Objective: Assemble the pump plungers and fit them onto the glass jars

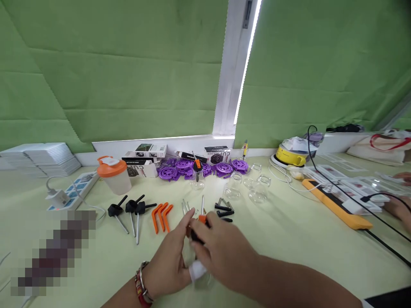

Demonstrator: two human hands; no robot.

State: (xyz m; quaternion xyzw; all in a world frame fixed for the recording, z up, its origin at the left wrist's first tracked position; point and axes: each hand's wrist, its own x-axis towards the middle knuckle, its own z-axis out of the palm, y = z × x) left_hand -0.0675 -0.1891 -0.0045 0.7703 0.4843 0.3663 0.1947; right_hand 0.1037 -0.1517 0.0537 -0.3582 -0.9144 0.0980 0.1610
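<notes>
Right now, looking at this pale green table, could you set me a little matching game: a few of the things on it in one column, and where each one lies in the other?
Things:
1. orange-lidded plastic shaker cup
2. purple plastic wheels
3. long orange power strip
4. three bent orange plastic levers

Places:
A. far right, with a black cable running over it
B. just left of the hands, near the table's middle
C. back left, beside a white power strip
D. along the back, in front of small boxes

Pairs: 1-C, 2-D, 3-A, 4-B
</notes>
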